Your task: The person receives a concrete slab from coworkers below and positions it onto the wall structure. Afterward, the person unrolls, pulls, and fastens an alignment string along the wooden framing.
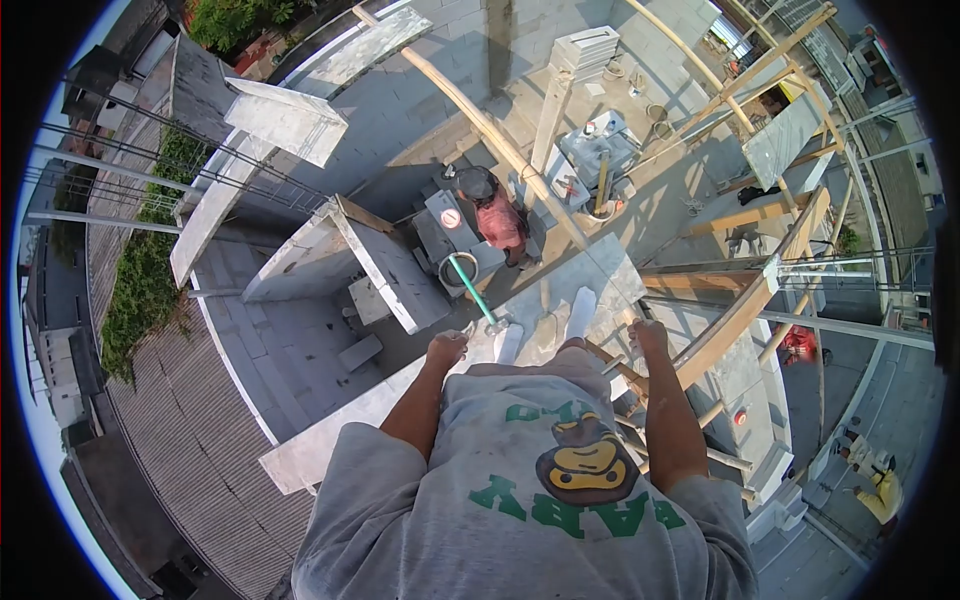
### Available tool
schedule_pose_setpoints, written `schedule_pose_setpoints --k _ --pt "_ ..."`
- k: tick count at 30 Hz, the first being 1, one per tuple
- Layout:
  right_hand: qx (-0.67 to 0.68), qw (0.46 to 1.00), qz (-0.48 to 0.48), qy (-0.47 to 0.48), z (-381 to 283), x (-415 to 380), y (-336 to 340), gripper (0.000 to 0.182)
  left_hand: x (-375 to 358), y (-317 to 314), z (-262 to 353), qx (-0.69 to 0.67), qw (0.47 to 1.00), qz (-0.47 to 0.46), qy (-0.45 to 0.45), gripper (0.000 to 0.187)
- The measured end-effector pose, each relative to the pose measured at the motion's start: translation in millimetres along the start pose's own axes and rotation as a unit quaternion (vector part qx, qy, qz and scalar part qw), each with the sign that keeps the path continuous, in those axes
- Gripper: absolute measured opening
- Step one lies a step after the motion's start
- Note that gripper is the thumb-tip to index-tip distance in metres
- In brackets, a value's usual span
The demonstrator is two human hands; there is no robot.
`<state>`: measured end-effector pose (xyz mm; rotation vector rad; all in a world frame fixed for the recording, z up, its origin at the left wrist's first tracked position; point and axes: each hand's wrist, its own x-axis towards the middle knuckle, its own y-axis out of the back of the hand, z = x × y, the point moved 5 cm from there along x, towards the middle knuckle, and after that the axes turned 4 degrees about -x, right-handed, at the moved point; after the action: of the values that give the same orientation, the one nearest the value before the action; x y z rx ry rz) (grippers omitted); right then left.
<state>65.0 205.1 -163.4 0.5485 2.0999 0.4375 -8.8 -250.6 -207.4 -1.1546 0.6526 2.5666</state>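
Note:
My left hand [447, 348] hangs low in front of me with its fingers curled; a small pale tip shows beside them, too small to name. Just ahead, a tool with a green handle [466, 280] slants down to the wall top near my feet. My right hand [650, 338] is also closed, beside the end of wooden poles [622, 368]. Whatever is inside its fingers, if anything, is hidden. Between my hands, my feet in white socks [508, 343] stand on a grey slab [550, 310] high above the floor.
Below, a person in a cap and red shirt [500, 222] works beside a round bucket [458, 270]. A long wooden pole [490, 135] slants up ahead. Stacked blocks [585, 50] stand farther off. Timber beams [730, 330] lie right; rebar [250, 180] sticks out left. Another person in yellow [882, 495] is lower right.

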Motion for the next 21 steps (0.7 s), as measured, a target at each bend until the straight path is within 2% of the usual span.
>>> schedule_pose_setpoints --k 1,2,4,8,10,12,16,18,21 --pt "-0.004 1.000 0.001 0.011 -11.9 -2.6 5.5 0.014 0.0 1.9 2.7 0.007 1.000 0.003 0.000 0.028" --pt "-0.037 0.994 0.066 0.079 40.0 66.0 14.4 0.015 0.8 3.1 5.8 0.013 1.000 0.006 -0.001 0.028" --pt "-0.018 0.996 0.069 0.045 -29.4 10.3 43.0 0.016 6.3 2.8 7.2 0.024 1.000 0.006 -0.006 0.029" --pt "0.084 0.988 0.101 0.085 -23.4 36.7 95.8 0.017 21.7 -4.1 -3.9 0.016 1.000 0.001 -0.023 0.029" --pt "0.005 0.985 0.151 0.080 -22.7 42.8 130.4 0.018 18.1 -7.6 -3.8 0.008 1.000 -0.003 -0.018 0.029" --pt "0.082 0.976 0.171 0.107 -39.1 24.7 166.1 0.019 11.9 -8.7 2.0 0.006 1.000 -0.008 -0.002 0.029" --pt "0.175 0.943 0.268 0.097 -48.2 40.6 270.2 0.030 11.0 -3.0 -5.5 0.025 1.000 -0.006 -0.007 0.029" --pt "0.244 0.915 0.296 0.128 -56.4 42.3 305.3 0.029 14.0 2.0 -10.0 0.049 0.999 0.003 -0.018 0.029" --pt "0.203 0.918 0.295 0.170 -82.9 17.8 295.5 0.030 5.1 7.5 3.6 0.071 0.997 0.012 -0.013 0.028"
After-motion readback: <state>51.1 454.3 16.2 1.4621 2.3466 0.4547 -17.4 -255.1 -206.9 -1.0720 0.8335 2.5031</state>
